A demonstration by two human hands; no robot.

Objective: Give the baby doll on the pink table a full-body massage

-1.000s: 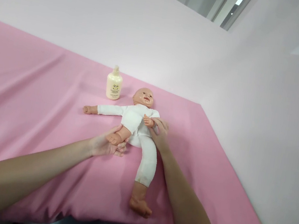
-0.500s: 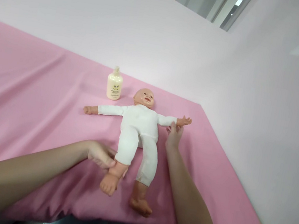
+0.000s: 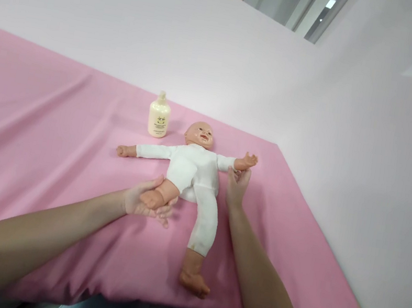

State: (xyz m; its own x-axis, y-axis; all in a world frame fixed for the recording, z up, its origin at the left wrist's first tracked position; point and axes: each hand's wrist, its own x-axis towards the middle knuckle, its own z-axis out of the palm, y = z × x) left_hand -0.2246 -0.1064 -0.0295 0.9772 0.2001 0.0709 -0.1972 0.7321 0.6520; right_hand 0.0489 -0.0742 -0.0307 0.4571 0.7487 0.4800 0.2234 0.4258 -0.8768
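- Left hand (image 3: 144,201) closed around bent leg of one doll (image 3: 196,173); other leg straight, foot toward near tabletop (image 3: 32,144) edge.
- Right hand (image 3: 237,186) gripping doll's forearm.
- Doll face up mid-tabletop, long axis near-to-far, head far.
- One lotion bottle (image 3: 158,118) upright beside head, unobstructed.

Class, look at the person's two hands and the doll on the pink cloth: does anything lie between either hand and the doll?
Nothing visible does. The left hand cups the doll's bent foot, and the right hand touches the doll's arm near the wrist. The bottle stands apart, beyond the doll's shoulder.
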